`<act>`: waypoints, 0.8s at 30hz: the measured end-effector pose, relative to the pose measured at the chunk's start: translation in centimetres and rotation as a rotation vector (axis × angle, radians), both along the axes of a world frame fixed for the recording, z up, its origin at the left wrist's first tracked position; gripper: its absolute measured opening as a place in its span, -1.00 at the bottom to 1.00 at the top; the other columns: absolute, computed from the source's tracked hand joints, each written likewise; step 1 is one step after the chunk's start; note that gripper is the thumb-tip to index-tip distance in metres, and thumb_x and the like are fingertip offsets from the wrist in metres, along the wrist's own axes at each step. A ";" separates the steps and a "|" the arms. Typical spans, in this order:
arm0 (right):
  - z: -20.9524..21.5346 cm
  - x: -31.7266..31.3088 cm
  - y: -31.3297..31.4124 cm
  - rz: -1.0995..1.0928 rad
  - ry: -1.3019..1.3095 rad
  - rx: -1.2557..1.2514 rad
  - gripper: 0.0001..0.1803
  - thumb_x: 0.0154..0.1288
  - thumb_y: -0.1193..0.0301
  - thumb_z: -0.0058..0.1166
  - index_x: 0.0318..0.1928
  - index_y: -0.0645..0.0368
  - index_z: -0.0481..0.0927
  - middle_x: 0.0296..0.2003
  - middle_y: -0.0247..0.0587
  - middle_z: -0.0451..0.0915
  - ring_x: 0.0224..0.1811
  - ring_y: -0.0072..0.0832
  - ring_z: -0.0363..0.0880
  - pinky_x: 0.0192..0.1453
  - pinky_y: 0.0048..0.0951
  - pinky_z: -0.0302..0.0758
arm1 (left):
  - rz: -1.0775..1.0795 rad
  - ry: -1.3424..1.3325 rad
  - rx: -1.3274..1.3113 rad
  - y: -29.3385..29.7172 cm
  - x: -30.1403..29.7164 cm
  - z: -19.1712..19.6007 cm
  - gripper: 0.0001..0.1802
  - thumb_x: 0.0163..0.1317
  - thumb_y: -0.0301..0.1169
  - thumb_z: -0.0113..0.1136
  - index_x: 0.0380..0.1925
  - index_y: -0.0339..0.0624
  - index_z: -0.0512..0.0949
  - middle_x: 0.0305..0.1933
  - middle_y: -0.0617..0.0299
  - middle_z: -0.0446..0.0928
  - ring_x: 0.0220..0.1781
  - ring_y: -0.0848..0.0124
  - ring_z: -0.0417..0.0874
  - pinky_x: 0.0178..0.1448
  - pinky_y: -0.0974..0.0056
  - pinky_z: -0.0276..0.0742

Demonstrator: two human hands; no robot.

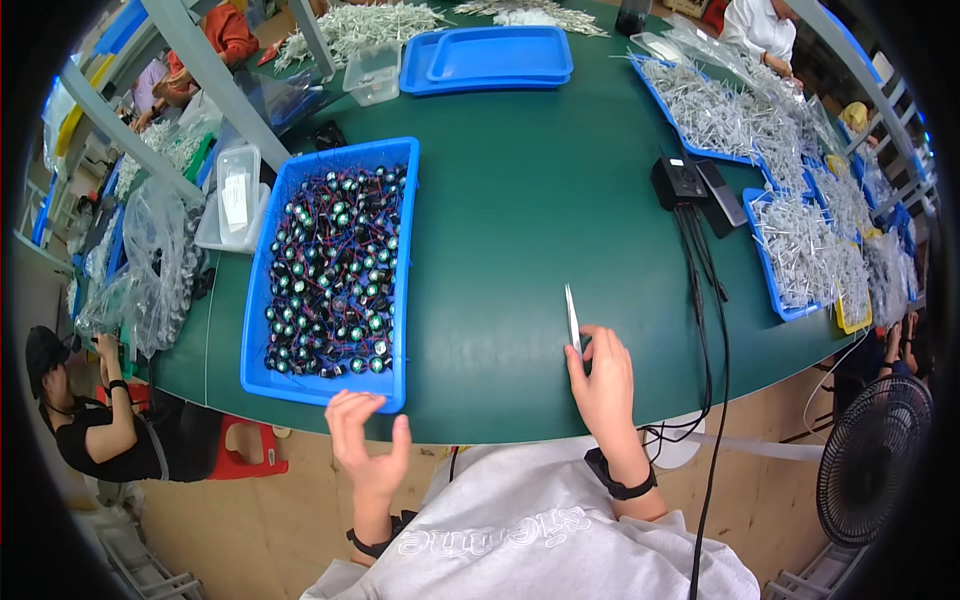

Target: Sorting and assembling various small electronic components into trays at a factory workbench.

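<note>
At the green bench (490,220) a blue tray (406,290) lay at nine o'clock, an empty, loosely spread left hand (368,445) at seven and a right hand (605,380) at four gripping tweezers (572,315), seemingly best worked gently among the tray's tangled wired parts (335,265).

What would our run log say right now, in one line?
left hand: open, by near edge of blue tray | right hand: holding tweezers, tips pointing away | blue tray: loaded with small wired components

Left fingers (347,412) loosely bent, right fingers (609,350) pinching
</note>
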State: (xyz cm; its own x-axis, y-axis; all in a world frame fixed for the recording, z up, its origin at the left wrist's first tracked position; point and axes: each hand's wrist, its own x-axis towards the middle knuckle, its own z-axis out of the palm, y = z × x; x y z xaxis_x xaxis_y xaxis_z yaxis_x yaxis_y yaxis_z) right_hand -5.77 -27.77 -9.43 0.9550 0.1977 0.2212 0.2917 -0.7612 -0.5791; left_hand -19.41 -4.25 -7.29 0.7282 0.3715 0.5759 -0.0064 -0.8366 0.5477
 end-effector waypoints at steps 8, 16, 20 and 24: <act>1.7 0.3 -1.6 0.102 0.163 0.075 -0.54 0.16 0.31 0.16 0.00 0.27 0.38 -0.62 -0.18 0.43 -0.52 -0.19 0.44 -0.37 -0.21 0.36 | -0.401 -0.078 -0.029 -3.9 4.5 1.3 -0.76 -0.16 -0.54 0.22 -0.39 -0.21 0.49 -0.34 0.14 0.49 -0.24 0.15 0.48 0.02 0.01 0.38; 3.1 -6.2 -9.2 0.717 0.926 0.478 -0.49 0.31 0.38 0.06 0.22 0.23 0.28 -0.48 -0.49 0.33 -0.45 -0.75 0.27 -0.32 -0.66 0.28 | -0.693 0.135 -0.153 -7.5 5.9 -0.8 -0.75 -0.04 -0.46 0.27 -0.29 -0.18 0.53 -0.21 0.20 0.49 -0.11 0.22 0.51 0.00 0.17 0.39; -0.8 -14.7 -19.2 0.990 0.922 0.554 -0.55 0.32 0.43 0.02 0.14 0.43 0.34 -0.41 -0.24 0.48 -0.36 -0.47 0.46 -0.18 -0.46 0.45 | -0.723 0.296 -0.145 -8.5 6.1 -1.8 -0.73 0.14 -0.41 0.11 -0.16 -0.28 0.47 -0.06 -0.01 0.40 0.00 0.03 0.39 0.09 0.11 0.32; 5.4 -12.5 -23.1 1.455 0.537 0.747 -0.63 0.30 0.47 0.04 0.01 0.53 0.42 -0.35 -0.03 0.54 -0.30 -0.24 0.53 -0.14 -0.24 0.53 | -0.738 0.302 -0.094 -8.5 6.5 -1.6 -0.73 0.15 -0.39 0.12 -0.17 -0.27 0.46 -0.09 0.00 0.40 -0.02 0.04 0.39 0.09 0.07 0.30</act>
State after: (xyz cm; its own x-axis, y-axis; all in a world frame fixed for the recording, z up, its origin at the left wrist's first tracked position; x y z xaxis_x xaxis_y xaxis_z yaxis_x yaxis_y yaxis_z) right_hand -18.27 -50.91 -4.01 0.0903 0.9112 0.4019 0.1139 0.3914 -0.9131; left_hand -12.86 -12.76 -8.93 0.9244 -0.2292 0.3050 -0.3799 -0.6246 0.6823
